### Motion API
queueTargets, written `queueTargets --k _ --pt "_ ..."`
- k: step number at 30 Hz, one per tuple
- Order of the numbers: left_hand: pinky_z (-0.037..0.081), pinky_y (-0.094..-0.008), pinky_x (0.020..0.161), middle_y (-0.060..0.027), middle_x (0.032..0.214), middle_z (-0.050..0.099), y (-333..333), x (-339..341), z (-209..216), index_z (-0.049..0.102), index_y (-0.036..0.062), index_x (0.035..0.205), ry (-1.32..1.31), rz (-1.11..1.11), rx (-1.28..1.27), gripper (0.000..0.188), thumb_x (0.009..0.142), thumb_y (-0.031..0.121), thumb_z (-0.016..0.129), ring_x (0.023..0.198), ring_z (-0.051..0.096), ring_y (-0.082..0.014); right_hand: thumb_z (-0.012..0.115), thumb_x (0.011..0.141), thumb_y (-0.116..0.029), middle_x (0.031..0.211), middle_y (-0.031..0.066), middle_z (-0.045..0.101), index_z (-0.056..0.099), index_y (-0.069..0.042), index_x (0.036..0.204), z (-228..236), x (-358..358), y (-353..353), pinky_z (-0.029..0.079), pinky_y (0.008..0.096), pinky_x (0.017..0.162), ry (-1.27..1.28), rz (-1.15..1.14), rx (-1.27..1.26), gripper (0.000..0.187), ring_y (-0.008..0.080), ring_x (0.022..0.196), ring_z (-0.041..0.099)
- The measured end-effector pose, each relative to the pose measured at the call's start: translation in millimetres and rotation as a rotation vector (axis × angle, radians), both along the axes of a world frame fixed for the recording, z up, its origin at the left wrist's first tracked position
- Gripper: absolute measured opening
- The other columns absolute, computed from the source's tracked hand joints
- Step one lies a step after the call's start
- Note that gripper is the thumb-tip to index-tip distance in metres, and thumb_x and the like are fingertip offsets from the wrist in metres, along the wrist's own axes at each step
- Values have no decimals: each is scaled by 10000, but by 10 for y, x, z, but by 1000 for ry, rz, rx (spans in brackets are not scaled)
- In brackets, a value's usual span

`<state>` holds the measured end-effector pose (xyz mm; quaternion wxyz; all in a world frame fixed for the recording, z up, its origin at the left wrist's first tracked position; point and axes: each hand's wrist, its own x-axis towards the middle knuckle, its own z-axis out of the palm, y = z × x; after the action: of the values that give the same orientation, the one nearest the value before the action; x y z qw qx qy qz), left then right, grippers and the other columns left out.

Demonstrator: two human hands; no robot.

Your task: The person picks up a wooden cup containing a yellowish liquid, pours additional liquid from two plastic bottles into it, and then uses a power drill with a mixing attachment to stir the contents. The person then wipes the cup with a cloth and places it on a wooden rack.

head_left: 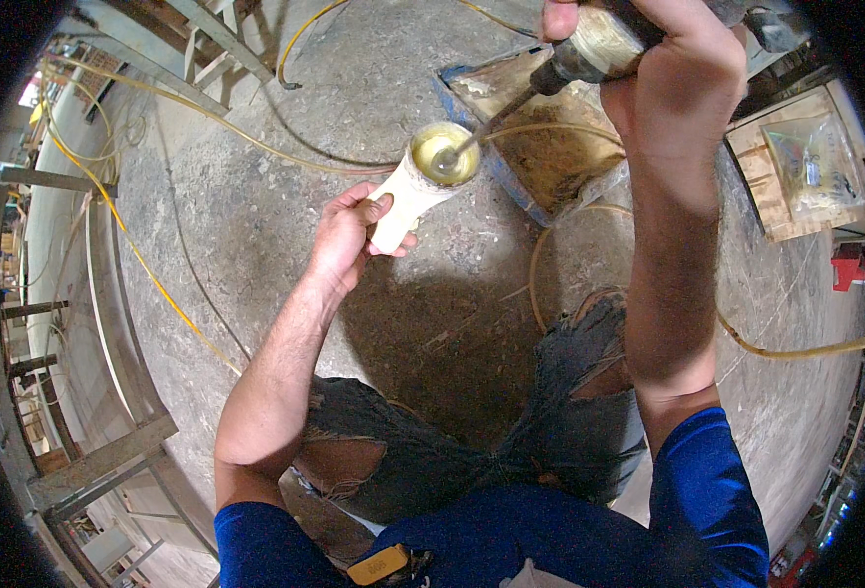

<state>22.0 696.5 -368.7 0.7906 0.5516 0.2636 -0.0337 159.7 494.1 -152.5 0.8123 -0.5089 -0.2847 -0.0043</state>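
Observation:
My left hand (359, 230) is wrapped round a white cylindrical cup (400, 209), tilted with its mouth toward the upper right. Pale yellow paste (434, 145) coats the inside of the cup. At the upper right my right hand (682, 59) grips a power drill (601, 44), partly cut off by the picture's top edge. From its chuck a long metal mixing rod (501, 120) slants down into the cup. The rod's round end rests in or against the paste; how deep it sits cannot be made out.
A shallow blue-edged tray (526, 201), stained brown inside, lies on the concrete floor (246, 225) beyond the cup. Yellow hoses (148, 260) cross the floor. Metal frames (99, 461) stand at left. A clear plastic bag (813, 165) lies on a wooden board (761, 181) at right.

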Motion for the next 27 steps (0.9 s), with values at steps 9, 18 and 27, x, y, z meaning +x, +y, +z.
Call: queueTargets --k 9,18,27 --pt "617 -342 547 -163 970 729 -4 4 15 603 -8 1164 -2 8 11 225 1016 152 549 688 732 -262 647 874 -97 684 99 622 625 26 860 -22 66 -6 482 274 516 -51 27 33 126 177 531 604" --pt "624 -351 543 -165 931 722 -27 -7 49 611 -1 1090 0 19 -9 168 1015 134 544 678 730 -268 656 858 -95 672 98 626 628 18 842 -10 27 23 484 271 519 -46 23 26 117 172 529 608" --pt "626 -348 550 -160 952 732 -17 -8 33 613 3 1129 6 -13 -10 195 1010 151 566 690 735 -262 662 858 -111 671 91 622 626 17 845 -25 2 42 479 266 522 -98 3 34 134 161 526 600"
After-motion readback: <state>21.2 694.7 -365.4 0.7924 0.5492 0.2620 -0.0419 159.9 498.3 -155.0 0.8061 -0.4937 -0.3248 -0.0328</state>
